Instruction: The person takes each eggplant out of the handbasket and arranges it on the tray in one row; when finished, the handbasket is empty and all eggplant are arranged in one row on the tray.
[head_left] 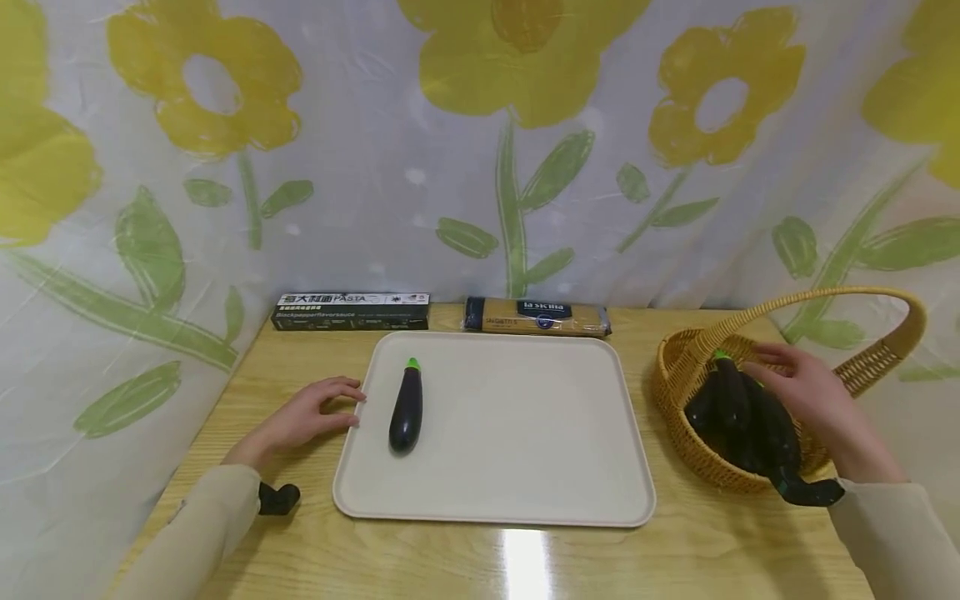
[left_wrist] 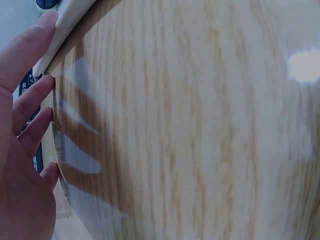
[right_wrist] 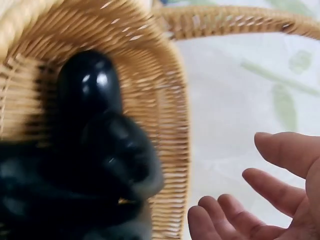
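Observation:
One dark purple eggplant (head_left: 407, 412) with a green tip lies lengthwise on the left part of a cream tray (head_left: 517, 425). My left hand (head_left: 303, 415) is at the tray's left edge, its fingertips touching or very near the rim, with relaxed fingers in the left wrist view. Several more eggplants (head_left: 731, 400) are heaped in a woven basket (head_left: 678, 429) on the right. Over the basket's right side is my right hand (head_left: 821, 396). The right wrist view shows its fingers loosely bent and apart from the eggplants (right_wrist: 90, 90), holding nothing.
Behind the tray lie a black pasta box (head_left: 350, 313) and a pack of spaghetti (head_left: 536, 317). The basket's tall handle (head_left: 832, 292) arches above it. A flowered cloth (head_left: 360, 167) hangs along the back and sides of the wooden table (head_left: 420, 562).

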